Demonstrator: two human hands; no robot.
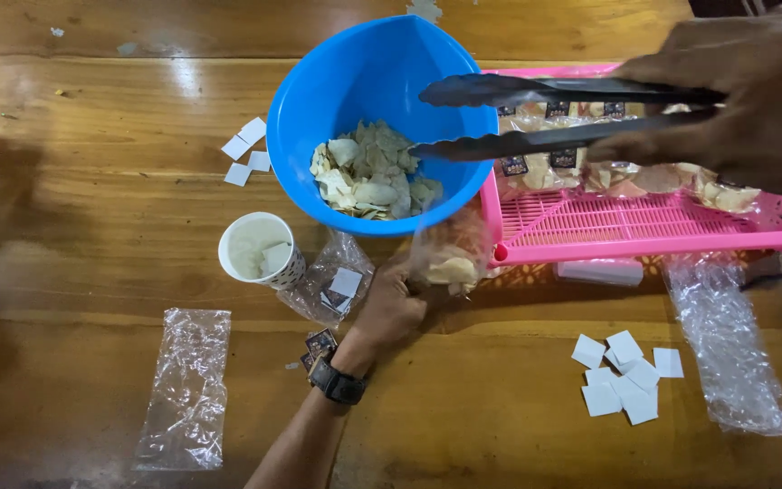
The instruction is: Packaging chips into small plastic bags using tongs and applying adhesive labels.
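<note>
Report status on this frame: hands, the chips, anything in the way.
Right hand grips black tongs, tips open over the blue bowl of chips. Left hand holds a part-filled clear bag. Nothing between.

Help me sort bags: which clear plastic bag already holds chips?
The one in the left hand, the bag below the blue bowl; the others lie flat.

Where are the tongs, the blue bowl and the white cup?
tongs (pixel 536 113), head view, on the lower black arm, mid-length.
blue bowl (pixel 368 72), head view, on the bare inner wall above the chips.
white cup (pixel 251 246), head view, on its pale inside, left of the small card.
</note>
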